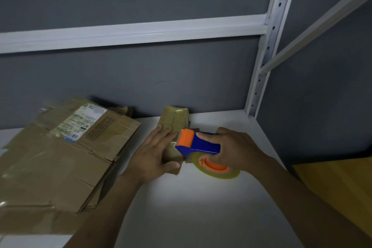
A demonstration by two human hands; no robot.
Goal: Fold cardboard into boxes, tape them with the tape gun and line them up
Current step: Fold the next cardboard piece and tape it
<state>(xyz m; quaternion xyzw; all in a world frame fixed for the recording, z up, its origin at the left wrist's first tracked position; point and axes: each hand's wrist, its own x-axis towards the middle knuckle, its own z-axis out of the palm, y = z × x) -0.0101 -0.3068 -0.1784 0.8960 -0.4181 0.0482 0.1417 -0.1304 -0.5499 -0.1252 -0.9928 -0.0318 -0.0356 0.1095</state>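
A small brown cardboard box (174, 120), covered in clear tape, lies on the white shelf (181, 207) near the grey back wall. My left hand (156, 152) lies flat on the box's near part, its fingers straight and its thumb against the near side. My right hand (234, 150) grips the blue and orange tape gun (198, 145), with the forefinger stretched along its top. The gun's orange roller end sits on the box, just right of my left fingers. Its clear tape roll (216, 168) hangs below my right hand.
A stack of flattened cardboard (60, 157) with a shipping label lies on the shelf's left half. A white rack upright (263, 62) and crossbeam (130, 33) frame the back. A yellow-brown surface (338, 183) sits at the lower right.
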